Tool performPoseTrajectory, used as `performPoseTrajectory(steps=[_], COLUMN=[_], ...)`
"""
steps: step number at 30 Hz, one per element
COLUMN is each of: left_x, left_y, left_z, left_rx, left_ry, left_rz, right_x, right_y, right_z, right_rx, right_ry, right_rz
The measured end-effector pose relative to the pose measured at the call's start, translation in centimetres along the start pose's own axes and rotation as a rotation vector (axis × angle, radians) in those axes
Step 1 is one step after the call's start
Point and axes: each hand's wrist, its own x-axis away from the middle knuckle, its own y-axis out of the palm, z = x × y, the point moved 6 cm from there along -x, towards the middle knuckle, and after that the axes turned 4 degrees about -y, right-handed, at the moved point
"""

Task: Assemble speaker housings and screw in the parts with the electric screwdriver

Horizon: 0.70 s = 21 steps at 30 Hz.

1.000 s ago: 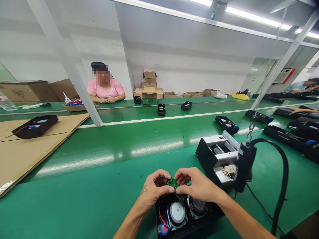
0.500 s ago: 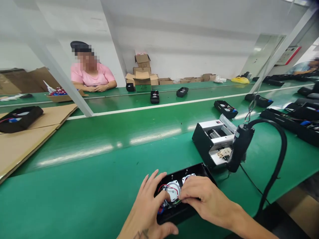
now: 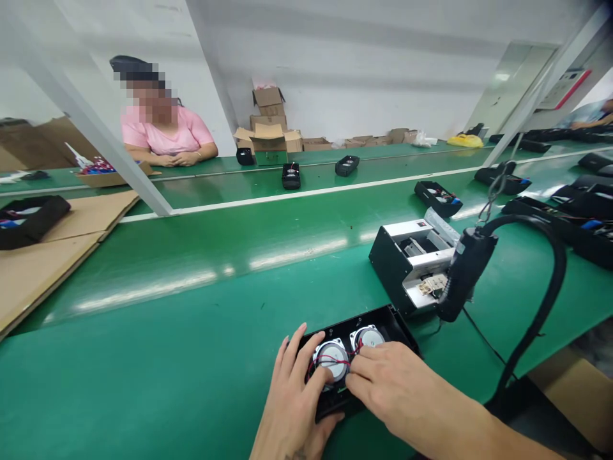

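Note:
A black speaker housing (image 3: 397, 324) lies open side up at the table's near edge. Inside it sit two round silver speakers, the left speaker (image 3: 334, 359) and the right speaker (image 3: 370, 337), the latter partly covered by my fingers. Thin red and black wires (image 3: 338, 362) cross the left speaker. My left hand (image 3: 299, 386) spans the housing's left end, thumb at the near side and fingers over the far side. My right hand (image 3: 383, 377) is closed in a pinch where the wires run in beside the left speaker; its fingertips are partly hidden.
A black-and-white bench machine (image 3: 407, 262) stands just beyond the housing. Right of it a black powered screwdriver (image 3: 469, 271) hangs with a thick cable. Other housings (image 3: 438, 198) lie farther along the green table. Cardboard (image 3: 62, 255) lies left; a co-worker (image 3: 167, 137) sits opposite.
My right hand has shifted slightly, uncovering more of the right speaker. The wires now lie straighter across the left speaker. My left hand stays on the housing, and the camera view has moved a little.

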Motion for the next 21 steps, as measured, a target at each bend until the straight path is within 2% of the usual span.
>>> performPoseTrajectory(steps=[10, 15, 21], left_x=[0.2, -0.1, -0.6], left_y=[0.2, -0.1, -0.4], left_z=[0.9, 0.8, 0.5], left_rx=[0.089, 0.065, 0.039], left_ry=[-0.045, -0.006, 0.063], left_rz=[0.054, 0.034, 0.013], right_x=[0.0, 0.3, 0.5], right_y=[-0.4, 0.3, 1.4], right_z=[0.8, 0.6, 0.6], right_rx=[-0.294, -0.338, -0.259], right_ry=[0.085, 0.131, 0.081], right_rz=[-0.129, -0.047, -0.013])
